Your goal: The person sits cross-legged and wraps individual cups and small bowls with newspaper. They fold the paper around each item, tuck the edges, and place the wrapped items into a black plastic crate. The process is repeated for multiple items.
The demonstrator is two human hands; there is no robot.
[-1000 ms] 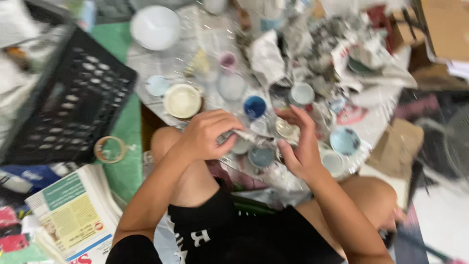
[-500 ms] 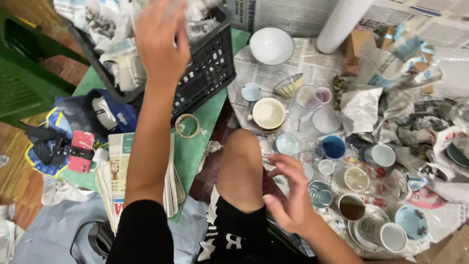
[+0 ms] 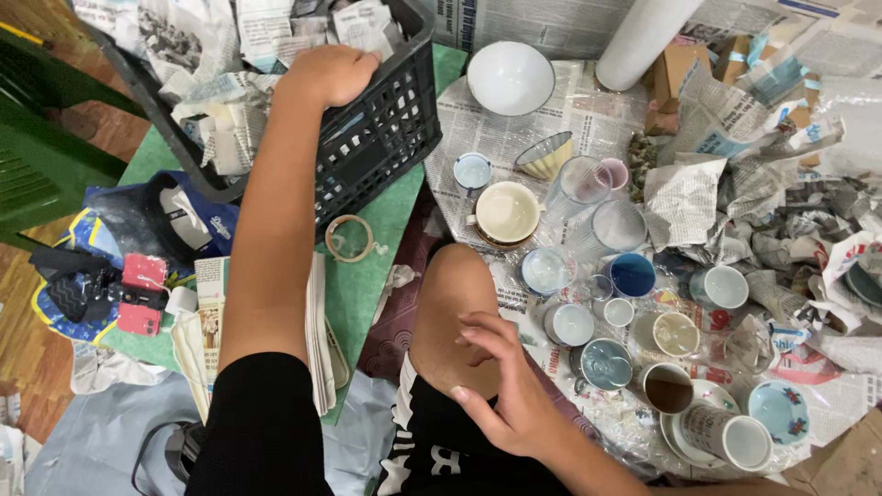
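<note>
My left hand (image 3: 333,72) is closed into a fist inside the black plastic crate (image 3: 386,138), which holds crumpled newspaper bundles; what the fingers hold is hidden. My right hand (image 3: 501,390) hovers with fingers spread over my bare knee (image 3: 455,294), holding nothing. Right of the knee, several cups stand on newspaper: a blue cup (image 3: 632,274), a cream bowl (image 3: 507,211), a small pale cup (image 3: 570,323).
A white bowl (image 3: 511,77) and a white roll (image 3: 648,37) lie at the back. Crumpled newspaper (image 3: 698,184) fills the right side. A tape roll (image 3: 350,238), folded newspapers (image 3: 317,340) and a dark bag (image 3: 138,230) sit at left on a green mat.
My left arm reached from the cups to the crate and lowered into it, closing. My right hand left the cups and now rests over my knee. The view swung left.
</note>
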